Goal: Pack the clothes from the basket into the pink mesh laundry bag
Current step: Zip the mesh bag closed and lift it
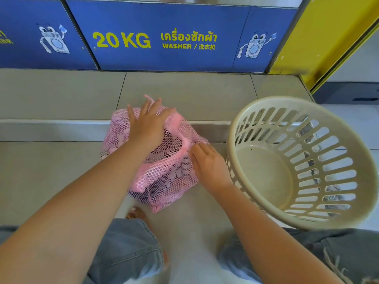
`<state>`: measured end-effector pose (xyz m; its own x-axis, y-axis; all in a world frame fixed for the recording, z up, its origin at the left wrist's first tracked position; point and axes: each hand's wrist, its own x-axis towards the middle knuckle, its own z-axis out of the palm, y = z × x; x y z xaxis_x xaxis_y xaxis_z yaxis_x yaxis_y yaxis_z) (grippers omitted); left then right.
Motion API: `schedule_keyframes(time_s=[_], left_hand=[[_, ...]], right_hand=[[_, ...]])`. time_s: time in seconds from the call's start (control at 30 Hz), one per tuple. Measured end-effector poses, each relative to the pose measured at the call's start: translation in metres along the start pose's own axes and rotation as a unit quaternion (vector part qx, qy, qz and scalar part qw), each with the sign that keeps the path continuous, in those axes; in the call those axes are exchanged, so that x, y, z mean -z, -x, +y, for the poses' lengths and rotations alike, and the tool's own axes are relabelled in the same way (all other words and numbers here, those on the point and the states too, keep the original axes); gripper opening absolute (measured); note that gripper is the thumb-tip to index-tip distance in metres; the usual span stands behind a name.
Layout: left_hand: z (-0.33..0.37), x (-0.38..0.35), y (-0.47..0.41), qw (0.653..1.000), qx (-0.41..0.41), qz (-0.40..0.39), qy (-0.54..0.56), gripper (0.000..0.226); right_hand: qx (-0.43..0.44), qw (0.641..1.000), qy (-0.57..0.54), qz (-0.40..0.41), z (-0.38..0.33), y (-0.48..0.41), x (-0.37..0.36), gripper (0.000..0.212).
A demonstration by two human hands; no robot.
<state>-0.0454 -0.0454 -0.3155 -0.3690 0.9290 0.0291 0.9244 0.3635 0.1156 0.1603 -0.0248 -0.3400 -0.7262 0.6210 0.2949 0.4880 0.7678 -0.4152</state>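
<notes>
Bag [164,171] stuffed — basket [266,111] empty.

One mesh bag [164,173], one basket [266,111], two hands [147,128].

Self-service laundromat. Blue front panel [164,37] of washing machine carries yellow lettering "20 KG", "WASHER", plus Thai and Chinese script. Cartoon washer mascot [254,46] right of lettering on that panel; second blue panel [30,37] with same mascot left of it. Grey tiled floor [61,95] with step below panel. Yellow frame [320,37] right of panel.
</notes>
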Motion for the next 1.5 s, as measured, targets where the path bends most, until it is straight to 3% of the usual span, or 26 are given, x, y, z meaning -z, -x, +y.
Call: schedule_keyframes(time_s=[0.07, 0.1, 0.2, 0.3, 0.43, 0.5, 0.63, 0.73, 0.87, 1.0, 1.13, 1.27, 1.37, 1.5], left_hand=[[0.009, -0.001, 0.008, 1.000, -0.005, 0.019, -0.007, 0.029], [0.017, -0.001, 0.011, 1.000, 0.008, 0.000, -0.015, 0.039], [0.038, -0.001, 0.013, 0.985, 0.043, -0.163, -0.022, 0.070], [0.050, 0.000, 0.009, 0.964, 0.046, -0.261, 0.020, 0.044], [0.056, 0.001, 0.005, 0.979, 0.040, -0.185, 0.077, 0.023], [0.056, 0.006, -0.002, 0.982, 0.075, -0.125, 0.118, 0.021], [0.040, 0.022, -0.033, 0.928, 0.174, -0.028, 0.327, 0.025], [0.037, 0.026, -0.047, 0.899, 0.196, 0.034, 0.391, 0.031], [0.046, 0.017, -0.042, 0.926, 0.177, 0.050, 0.330, 0.035], [0.032, 0.006, -0.018, 0.953, 0.189, 0.051, 0.232, 0.022], [-0.002, -0.004, 0.008, 0.954, 0.243, 0.062, 0.162, 0.026], [-0.043, -0.017, 0.024, 0.946, 0.298, 0.055, 0.113, 0.030], [-0.067, -0.031, 0.027, 0.937, 0.327, 0.031, 0.116, 0.031], [-0.088, -0.055, 0.027, 0.931, 0.341, 0.002, 0.132, 0.037]], right_hand=[[-0.007, 1.000, 0.003, 0.000, 0.004, 0.003, 0.001, 0.013], [-0.007, 1.000, 0.003, 0.002, 0.005, 0.005, 0.002, 0.013], [0.003, 1.000, -0.001, 0.017, 0.005, 0.007, 0.004, 0.014], [0.006, 1.000, -0.010, 0.027, 0.003, 0.009, 0.003, 0.012], [-0.001, 1.000, -0.002, 0.029, 0.000, 0.008, 0.000, 0.017], [0.009, 0.999, 0.001, 0.042, -0.001, 0.004, 0.000, 0.021], [0.055, 0.997, 0.008, 0.059, -0.009, 0.003, -0.003, 0.025], [0.045, 0.996, 0.001, 0.080, -0.011, -0.001, -0.004, 0.022], [0.061, 0.996, 0.017, 0.068, -0.007, -0.003, -0.006, 0.020], [0.059, 0.998, 0.026, 0.015, -0.005, 0.009, -0.014, 0.020], [-0.011, 0.999, -0.030, -0.033, -0.003, 0.014, -0.024, 0.016], [-0.152, 0.980, -0.075, -0.107, 0.002, 0.014, -0.043, 0.038], [-0.274, 0.947, -0.087, -0.142, 0.008, 0.010, -0.058, 0.068], [-0.332, 0.924, -0.122, -0.143, 0.017, 0.001, -0.082, 0.101]])
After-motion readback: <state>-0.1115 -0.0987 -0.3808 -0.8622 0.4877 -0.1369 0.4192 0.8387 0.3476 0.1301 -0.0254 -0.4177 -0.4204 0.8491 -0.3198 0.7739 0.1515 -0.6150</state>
